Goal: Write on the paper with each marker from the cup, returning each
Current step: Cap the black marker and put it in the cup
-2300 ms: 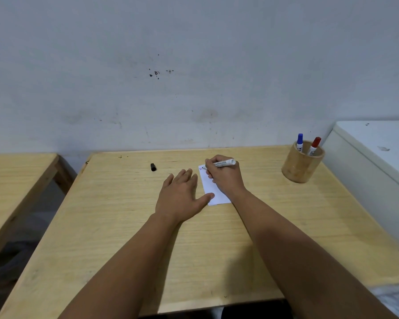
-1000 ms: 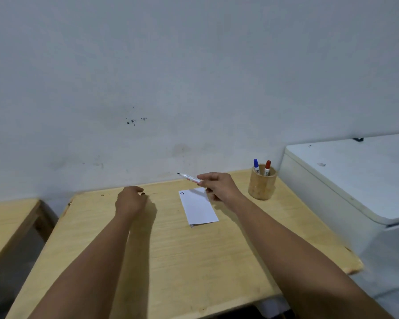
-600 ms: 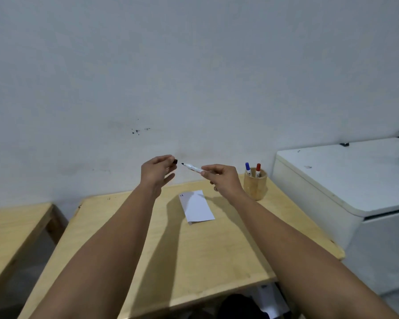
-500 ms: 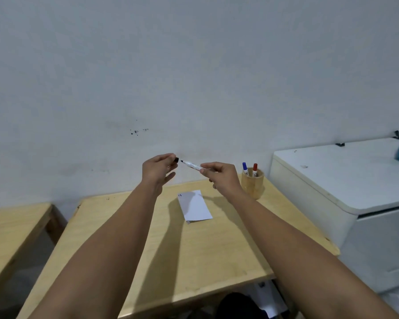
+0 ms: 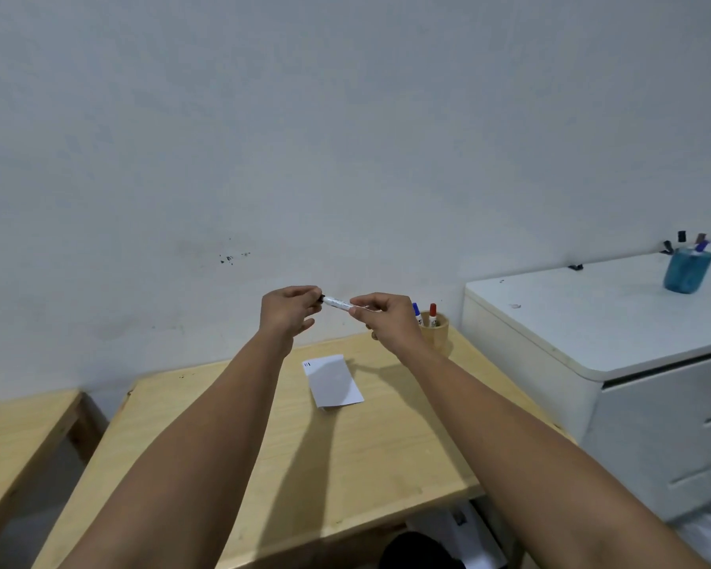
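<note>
Both hands are raised above the far part of the wooden table (image 5: 345, 466). My right hand (image 5: 386, 318) pinches the white barrel of a black marker (image 5: 338, 302), held nearly level. My left hand (image 5: 290, 312) grips the black cap (image 5: 322, 298), which sits on the marker's tip. The white paper (image 5: 333, 381) lies flat on the table below, with small black marks at its far left corner. Behind my right hand stands the wooden cup (image 5: 438, 332), holding a blue-capped marker (image 5: 416, 312) and a red-capped marker (image 5: 432, 313).
A white cabinet (image 5: 592, 342) stands close against the table's right side, with a blue pen holder (image 5: 688, 269) on top near the wall. A second wooden table (image 5: 13, 437) sits to the left across a gap. The wall runs just behind.
My left hand picked the black cap off the table and rose to meet my right hand; the cap now sits over the marker's tip. The view tilted upward.
</note>
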Motion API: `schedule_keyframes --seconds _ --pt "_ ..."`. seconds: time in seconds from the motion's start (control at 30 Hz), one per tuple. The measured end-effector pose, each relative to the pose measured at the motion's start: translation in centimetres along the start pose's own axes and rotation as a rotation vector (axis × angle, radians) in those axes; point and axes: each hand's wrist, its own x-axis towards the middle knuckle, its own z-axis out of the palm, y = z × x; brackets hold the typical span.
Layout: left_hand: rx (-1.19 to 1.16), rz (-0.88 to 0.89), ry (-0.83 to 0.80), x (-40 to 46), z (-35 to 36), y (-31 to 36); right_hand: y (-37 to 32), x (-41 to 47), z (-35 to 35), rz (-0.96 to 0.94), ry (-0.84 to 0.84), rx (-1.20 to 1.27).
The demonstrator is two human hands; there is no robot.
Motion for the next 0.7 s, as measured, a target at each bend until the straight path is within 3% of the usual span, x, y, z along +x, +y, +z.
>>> schedule_keyframes --seconds 0.2,0.43,0.6,0.7 --pt "-0.003 0.017 -0.020 -0.8 1.4 0.6 -0.3 -0.5 -1.0 -0.145 0.067 -0.103" --pt "-0.015 0.020 -0.024 -1.6 3.9 0.3 -0.5 -1.1 -3.5 -0.185 0.116 -0.242" --pt "0.091 0.121 -0.136 -2.0 8.6 0.0 -1.2 -0.2 -7.7 -0.166 -0.126 -0.741" --pt "0.213 0.254 -0.195 -1.8 12.1 0.0 -1.6 1.6 -10.4 -0.119 -0.025 -0.773"
